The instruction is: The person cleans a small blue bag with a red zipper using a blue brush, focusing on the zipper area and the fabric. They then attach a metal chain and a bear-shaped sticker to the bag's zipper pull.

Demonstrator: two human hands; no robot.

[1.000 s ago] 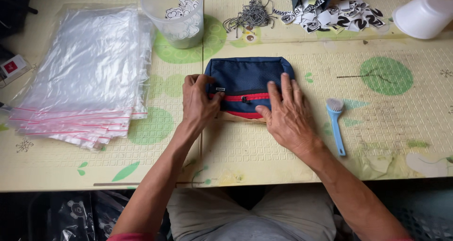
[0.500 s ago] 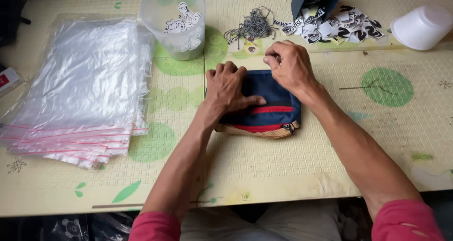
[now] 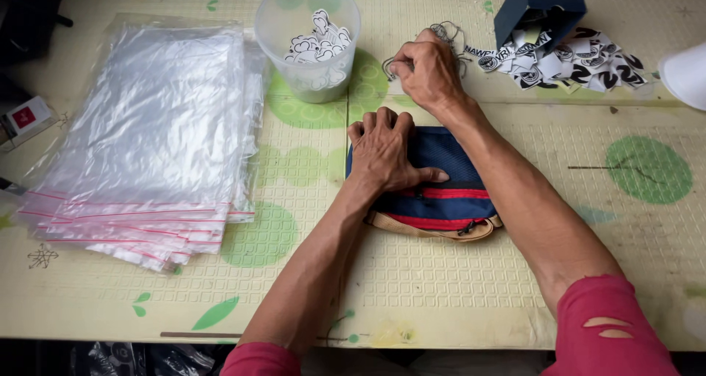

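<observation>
While the left hand (image 3: 386, 151) lies flat, palm down with fingers spread and nothing clasped in it, on the upper left part of a navy pouch (image 3: 441, 185), the right hand (image 3: 429, 71) reaches beyond the pouch to a tangle of thin grey strings (image 3: 448, 32) on the table (image 3: 456, 288). Its fingers are curled together and pinched on one looped string at its left edge; how firmly they grip it cannot be told. The pouch sits near the middle of the table, just in front of the person, with red stripes across its lower half and a tan strap (image 3: 430, 231) curving along its near edge; the right forearm crosses over its right side. Behind the left hand, and apart from it, stands a clear plastic tub (image 3: 312, 41) holding small black-and-white printed tags. To the right of the strings, a heap of similar black-and-white tags (image 3: 581, 59) lies scattered beneath a tilted dark blue box (image 3: 540, 4). Well to the left of the pouch rests a thick stack of clear plastic bags (image 3: 151, 140) with red lines along their near edges, fanned out towards the table's front. A white rounded object (image 3: 684, 74) shows at the right edge, only partly in view. Both sleeves are red, the right one torn.
</observation>
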